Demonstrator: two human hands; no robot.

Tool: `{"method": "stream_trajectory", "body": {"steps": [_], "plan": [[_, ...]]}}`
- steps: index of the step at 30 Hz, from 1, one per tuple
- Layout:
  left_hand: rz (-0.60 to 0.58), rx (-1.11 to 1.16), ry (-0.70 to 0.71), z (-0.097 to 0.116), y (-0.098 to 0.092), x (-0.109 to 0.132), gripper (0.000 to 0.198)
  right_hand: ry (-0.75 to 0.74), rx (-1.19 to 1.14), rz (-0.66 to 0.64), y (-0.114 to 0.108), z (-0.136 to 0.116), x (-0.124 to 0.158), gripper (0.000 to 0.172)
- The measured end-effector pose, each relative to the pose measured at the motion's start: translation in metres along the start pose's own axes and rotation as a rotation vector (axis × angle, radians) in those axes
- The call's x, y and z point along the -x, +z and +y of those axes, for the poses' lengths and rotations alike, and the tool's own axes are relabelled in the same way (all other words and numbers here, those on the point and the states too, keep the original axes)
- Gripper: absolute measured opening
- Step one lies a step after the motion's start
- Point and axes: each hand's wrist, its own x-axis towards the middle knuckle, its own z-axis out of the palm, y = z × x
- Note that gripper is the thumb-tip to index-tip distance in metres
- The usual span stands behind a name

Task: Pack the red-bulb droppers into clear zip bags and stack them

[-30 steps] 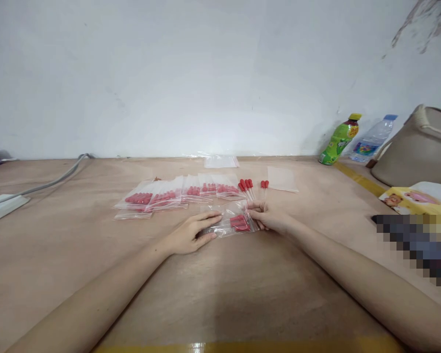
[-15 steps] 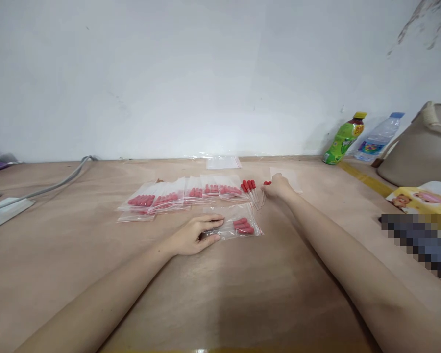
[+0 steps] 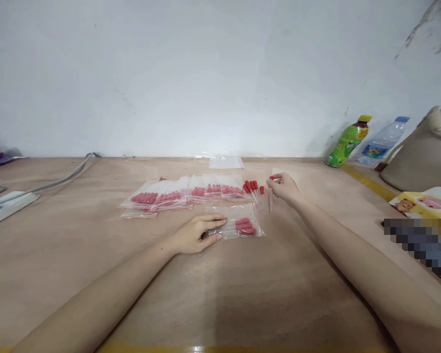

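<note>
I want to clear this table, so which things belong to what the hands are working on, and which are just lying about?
In use: left hand, flat on the part-filled bag; right hand, pinching one dropper; loose droppers; filled bags.
Lying about: green bottle; water bottle; beige bag; grey cable.

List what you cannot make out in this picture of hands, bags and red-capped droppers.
Head view:
How many droppers lie in the bag: too small, caps overlap.
Whether the left hand pinches or presses the bag: its fingers cover the mouth.
Stem of the dropper in the right hand: clear and blurred.
The patch at right: pixelated.
The beige container: cut by the right edge.
</note>
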Motion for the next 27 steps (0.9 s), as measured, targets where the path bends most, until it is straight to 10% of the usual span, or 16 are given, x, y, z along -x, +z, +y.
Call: {"method": "stream_trajectory", "body": {"steps": [7, 18, 27], "plan": [[-0.004, -0.015, 0.007, -0.002, 0.0, 0.001, 0.042, -0.098, -0.63, 0.139, 0.0, 0.014, 0.046, 0.034], [0.001, -0.053, -0.017, -0.002, 0.001, 0.002, 0.041, -0.075, -0.737, 0.159, 0.008, 0.019, 0.061, 0.042], [0.001, -0.096, -0.073, 0.008, -0.005, 0.003, 0.054, -0.078, -0.872, -0.287, 0.018, 0.017, 0.082, 0.04]]}}
